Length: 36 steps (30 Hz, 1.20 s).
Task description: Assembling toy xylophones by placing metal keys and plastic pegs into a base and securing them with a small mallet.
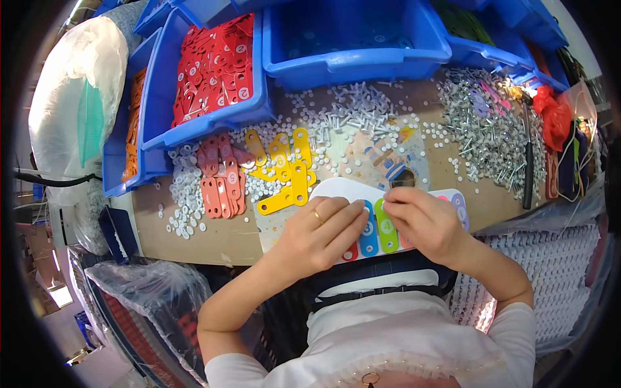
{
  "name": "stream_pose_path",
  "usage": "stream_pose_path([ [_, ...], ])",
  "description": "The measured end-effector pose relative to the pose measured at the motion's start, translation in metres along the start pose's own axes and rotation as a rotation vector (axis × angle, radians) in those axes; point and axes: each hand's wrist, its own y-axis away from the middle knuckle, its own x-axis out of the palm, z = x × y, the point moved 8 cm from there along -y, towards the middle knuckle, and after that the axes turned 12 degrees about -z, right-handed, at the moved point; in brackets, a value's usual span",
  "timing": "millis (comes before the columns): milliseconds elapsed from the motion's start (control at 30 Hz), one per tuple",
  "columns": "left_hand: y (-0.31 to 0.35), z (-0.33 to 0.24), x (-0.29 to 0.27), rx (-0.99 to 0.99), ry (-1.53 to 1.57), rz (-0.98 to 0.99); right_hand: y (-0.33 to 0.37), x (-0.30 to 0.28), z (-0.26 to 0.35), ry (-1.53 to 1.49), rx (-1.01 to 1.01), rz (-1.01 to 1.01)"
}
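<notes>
A white board (343,188) lies at the table's near edge, carrying a row of coloured strips with rounded ends. Among them are a blue strip (369,240), a green strip (388,234) and a purple strip (458,208). My left hand (321,231) is closed over the board's left part, fingers together and fingertips beside the blue strip's top; its thumb is hidden. Above the green strip's upper end, my right hand (424,220) pinches with thumb and forefinger. Whatever sits in that pinch is too small or covered to make out.
Yellow strips (299,183) and dull red strips (223,187) lie left of the board, near white washers (184,194). White pegs (362,107) and a heap of metal rivets (485,129) spread behind. Blue bins (356,64) line the back; a black-handled tool (528,161) lies right.
</notes>
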Motion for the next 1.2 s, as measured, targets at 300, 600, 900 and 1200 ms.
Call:
stream_pose_path([
  [300,-0.004,0.004,-0.004,-0.166,-0.093,0.186,-0.011,0.002,0.01,0.021,-0.044,0.138],
  [600,-0.057,0.09,0.015,-0.248,0.012,0.023,-0.066,0.034,-0.078,0.273,0.012,0.064],
  [900,-0.056,0.092,0.06,-0.134,-0.07,0.111,-0.061,0.037,-0.086,0.328,-0.077,0.128],
  [1200,-0.05,0.085,0.011,-0.381,-0.04,0.021,-0.068,-0.008,-0.082,0.355,-0.105,-0.073],
])
